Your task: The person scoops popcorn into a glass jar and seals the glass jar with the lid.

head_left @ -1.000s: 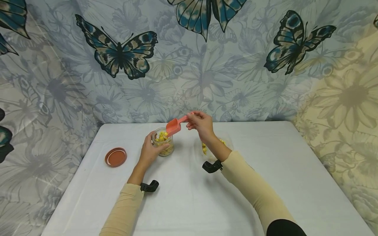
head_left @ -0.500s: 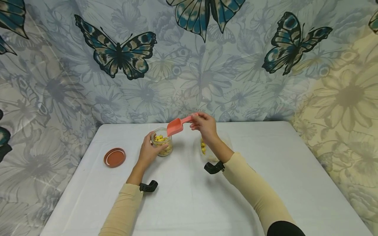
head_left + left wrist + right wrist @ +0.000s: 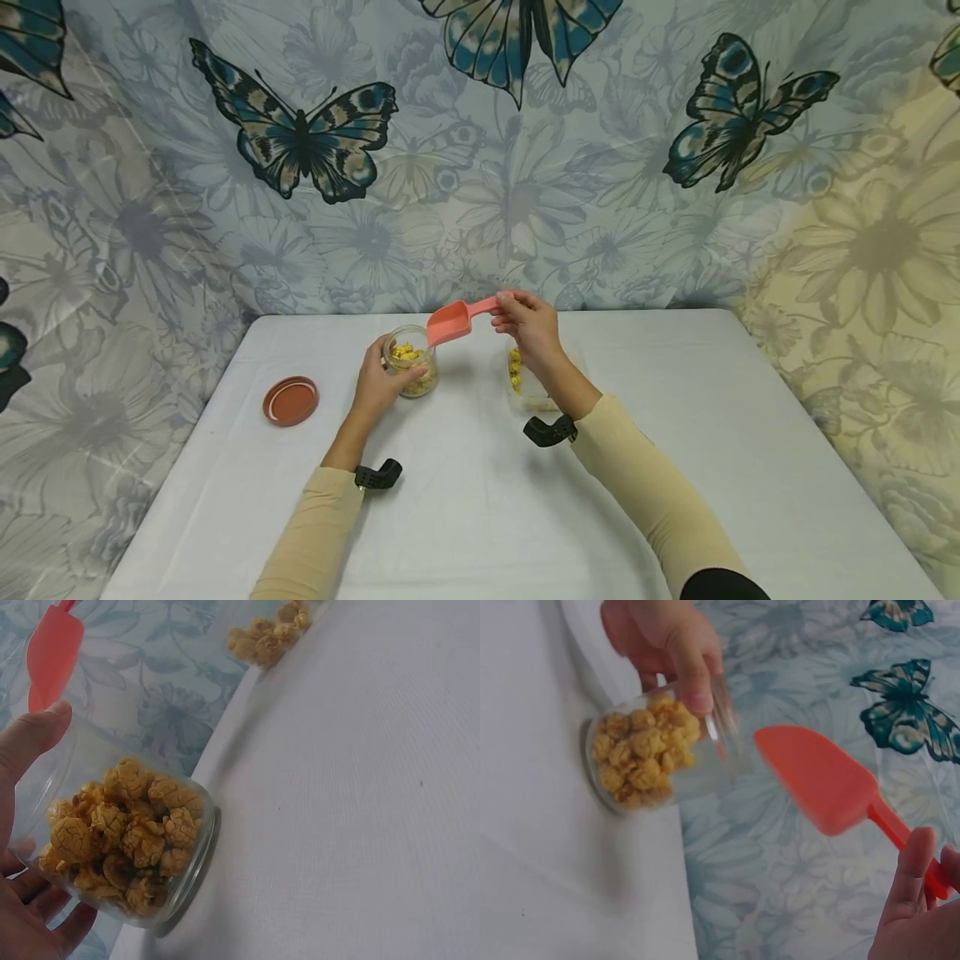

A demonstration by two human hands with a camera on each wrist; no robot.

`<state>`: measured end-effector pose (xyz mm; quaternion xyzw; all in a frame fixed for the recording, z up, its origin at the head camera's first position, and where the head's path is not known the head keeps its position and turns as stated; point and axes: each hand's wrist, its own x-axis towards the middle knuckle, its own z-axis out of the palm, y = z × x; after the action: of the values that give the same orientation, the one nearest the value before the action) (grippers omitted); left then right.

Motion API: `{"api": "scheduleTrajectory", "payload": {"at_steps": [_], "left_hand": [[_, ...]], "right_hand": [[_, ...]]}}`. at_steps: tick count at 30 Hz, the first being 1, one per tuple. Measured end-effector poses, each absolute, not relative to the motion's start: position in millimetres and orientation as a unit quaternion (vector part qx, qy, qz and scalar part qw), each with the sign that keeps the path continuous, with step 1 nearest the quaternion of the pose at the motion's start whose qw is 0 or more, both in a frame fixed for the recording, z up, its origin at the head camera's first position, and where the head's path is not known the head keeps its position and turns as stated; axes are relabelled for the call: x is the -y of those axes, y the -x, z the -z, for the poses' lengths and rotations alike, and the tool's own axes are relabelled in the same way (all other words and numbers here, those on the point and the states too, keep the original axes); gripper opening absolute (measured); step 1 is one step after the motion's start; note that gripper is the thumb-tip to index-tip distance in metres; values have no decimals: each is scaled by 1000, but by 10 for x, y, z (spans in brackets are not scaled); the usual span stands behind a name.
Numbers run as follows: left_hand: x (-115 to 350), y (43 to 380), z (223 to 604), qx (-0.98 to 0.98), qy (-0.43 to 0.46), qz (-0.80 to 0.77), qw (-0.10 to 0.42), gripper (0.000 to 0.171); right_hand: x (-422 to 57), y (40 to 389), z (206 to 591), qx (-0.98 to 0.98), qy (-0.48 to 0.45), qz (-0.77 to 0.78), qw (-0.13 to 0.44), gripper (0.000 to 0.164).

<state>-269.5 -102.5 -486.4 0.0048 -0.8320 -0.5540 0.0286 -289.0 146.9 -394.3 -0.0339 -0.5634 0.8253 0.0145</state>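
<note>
Currently, left grip (image 3: 377,385) wide round one jar (image 3: 705,771), right grip (image 3: 533,330) narrow round one scoop (image 3: 450,322).

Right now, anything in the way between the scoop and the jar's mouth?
Nothing visible. The right hand holds the scoop with its tip near the rim of the glass jar. The left hand grips the jar's side, and the lid is off, lying to the left.

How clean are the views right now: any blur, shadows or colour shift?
Head: soft shadow on the white cloth beside the right sleeve, yellowish tint across the right side of the backdrop. Left wrist: popcorn texture fairly clear, colour browner than in the head view. Right wrist: dim, jar soft-edged, scoop outline crisper.
</note>
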Motion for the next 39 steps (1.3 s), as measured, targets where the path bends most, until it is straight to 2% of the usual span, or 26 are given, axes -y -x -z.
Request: {"api": "scheduleTrajectory", "payload": {"at_steps": [7, 18, 36, 39], "left_hand": [[983, 2700, 4864, 828, -15, 560, 20, 97], [999, 2692, 4858, 826, -12, 563, 25, 98], [1039, 2687, 4817, 829, -14, 559, 12, 98], [1038, 2680, 4791, 833, -20, 553, 5, 97]], "right_hand": [[-1588, 2855, 3973, 555, 38, -831, 18, 16], [-1681, 2833, 4017, 516, 56, -854, 18, 7], [-1707, 2814, 4020, 500, 56, -864, 15, 22], [-1719, 2808, 4017, 498, 57, -865, 13, 20]]}}
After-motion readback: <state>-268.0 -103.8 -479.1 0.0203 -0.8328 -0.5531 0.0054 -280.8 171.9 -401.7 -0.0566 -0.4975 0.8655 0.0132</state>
